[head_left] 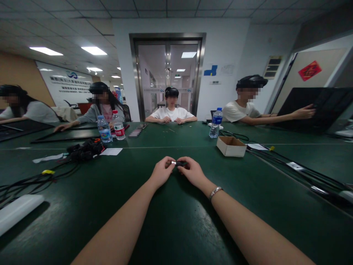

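Both of my hands meet over the green table (165,228), pinching one small slim object (180,163) between them. It is black with a shiny silver part at its left end; its exact kind is too small to tell. The fingers of my left hand (162,171) are closed at the silver end. My right hand (193,172) grips the black part between thumb and fingers, hiding some of it. A metal band (215,193) circles my right wrist.
An open cardboard box (231,147) and a water bottle (216,123) stand ahead to the right. Black cables (286,162) run along both sides. Two bottles (104,129) and a black bundle (85,149) are at left. Several people (171,110) sit around the table.
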`<action>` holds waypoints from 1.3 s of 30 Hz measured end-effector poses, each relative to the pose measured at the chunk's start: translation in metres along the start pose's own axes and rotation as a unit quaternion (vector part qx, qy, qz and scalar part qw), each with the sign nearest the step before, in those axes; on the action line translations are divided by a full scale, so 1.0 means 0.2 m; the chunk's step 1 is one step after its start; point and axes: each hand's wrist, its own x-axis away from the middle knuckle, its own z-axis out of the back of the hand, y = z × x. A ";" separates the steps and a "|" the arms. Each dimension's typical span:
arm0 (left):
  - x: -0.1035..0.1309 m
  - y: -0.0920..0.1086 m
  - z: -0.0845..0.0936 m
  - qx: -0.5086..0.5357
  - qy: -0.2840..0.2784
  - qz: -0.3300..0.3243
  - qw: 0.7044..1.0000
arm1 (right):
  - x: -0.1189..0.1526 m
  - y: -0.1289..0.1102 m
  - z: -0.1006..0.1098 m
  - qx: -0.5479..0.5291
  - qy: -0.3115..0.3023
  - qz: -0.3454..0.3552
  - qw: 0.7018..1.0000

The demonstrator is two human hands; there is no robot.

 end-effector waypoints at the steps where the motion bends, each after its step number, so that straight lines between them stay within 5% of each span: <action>1: 0.00 0.00 0.00 -0.007 0.002 0.005 1.000 | 0.00 0.00 0.00 0.000 -0.001 0.000 1.000; 11: 0.00 -0.01 -0.01 -0.109 0.050 0.035 0.992 | 0.01 -0.03 0.00 -0.003 -0.010 0.007 1.000; 15: 0.00 0.00 -0.01 -0.042 0.069 0.027 0.996 | 0.01 -0.03 0.00 -0.019 -0.008 -0.008 1.000; 22: 0.00 -0.01 0.00 -0.003 0.016 -0.057 0.998 | 0.00 -0.02 0.00 -0.045 -0.010 -0.032 0.998; 32: -0.01 -0.01 0.00 -0.064 0.042 0.006 0.997 | 0.00 -0.02 -0.01 -0.033 -0.008 -0.021 0.999; 39: 0.00 0.00 0.02 0.042 0.009 -0.021 0.999 | 0.00 -0.01 -0.02 -0.049 -0.006 -0.027 0.998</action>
